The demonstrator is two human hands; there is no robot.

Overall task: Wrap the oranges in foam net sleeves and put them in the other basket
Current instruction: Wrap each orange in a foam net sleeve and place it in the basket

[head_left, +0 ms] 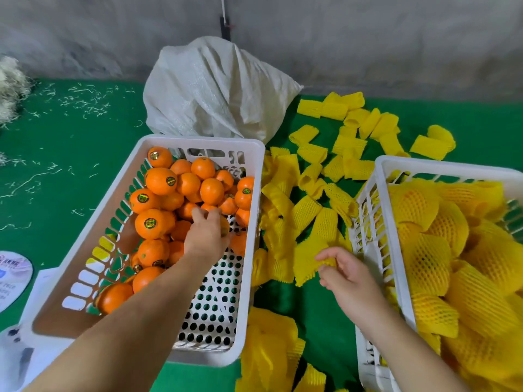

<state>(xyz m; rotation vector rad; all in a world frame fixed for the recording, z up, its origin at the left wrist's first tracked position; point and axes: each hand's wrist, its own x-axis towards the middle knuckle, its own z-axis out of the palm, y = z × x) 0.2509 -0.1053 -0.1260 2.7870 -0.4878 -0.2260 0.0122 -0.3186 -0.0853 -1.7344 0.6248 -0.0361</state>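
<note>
A white basket [256, 193] at centre left holds several bare oranges [161, 181] with round stickers. My left hand [206, 236] reaches into it, fingers curled round an orange [225, 226] that is mostly hidden under the palm. Loose yellow foam net sleeves [305, 210] lie scattered on the green surface between the baskets. My right hand [343, 274] pinches one yellow sleeve [307, 260] by its edge, just left of the second white basket [368, 236]. That basket on the right is filled with several oranges wrapped in yellow sleeves [430, 256].
A white woven sack [215, 89] stands behind the left basket against a grey wall. More yellow sleeves [268, 349] pile up at the bottom centre. Printed sheets and a round label [12, 278] lie at the lower left. Pale shavings dot the green cover [56, 154].
</note>
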